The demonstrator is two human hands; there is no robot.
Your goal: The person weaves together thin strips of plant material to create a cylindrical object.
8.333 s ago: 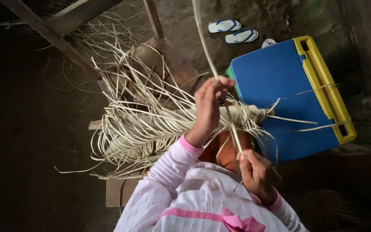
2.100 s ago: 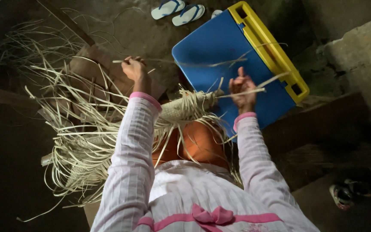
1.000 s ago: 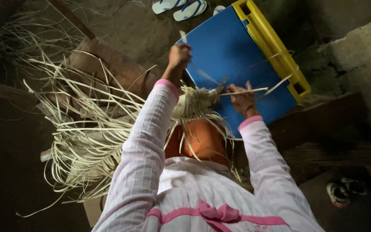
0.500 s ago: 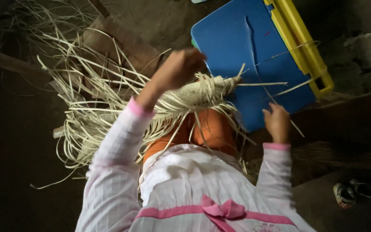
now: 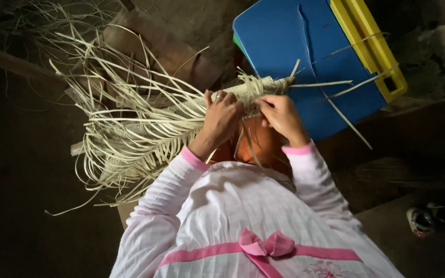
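Note:
A woven band of pale straw strips [image 5: 253, 90] lies across my lap, its loose ends fanning out to the left [image 5: 130, 128]. My left hand [image 5: 222, 116] grips the woven edge from the left, fingers curled over the strips. My right hand [image 5: 279, 113] pinches the same woven part just to the right, close to the left hand. Thin single strips stick out to the right over a blue case. Pink striped sleeves cover both arms, and an orange cloth [image 5: 256, 146] shows under the hands.
A blue plastic case with a yellow edge [image 5: 372, 46] lies on the floor ahead at the right. Brown boards [image 5: 150, 46] sit under the loose straw at the left. A shoe [image 5: 421, 221] rests at lower right on the dark floor.
My left hand has come down from its raised position onto the woven band. My right hand has moved up and left, and both hands now meet on the weave.

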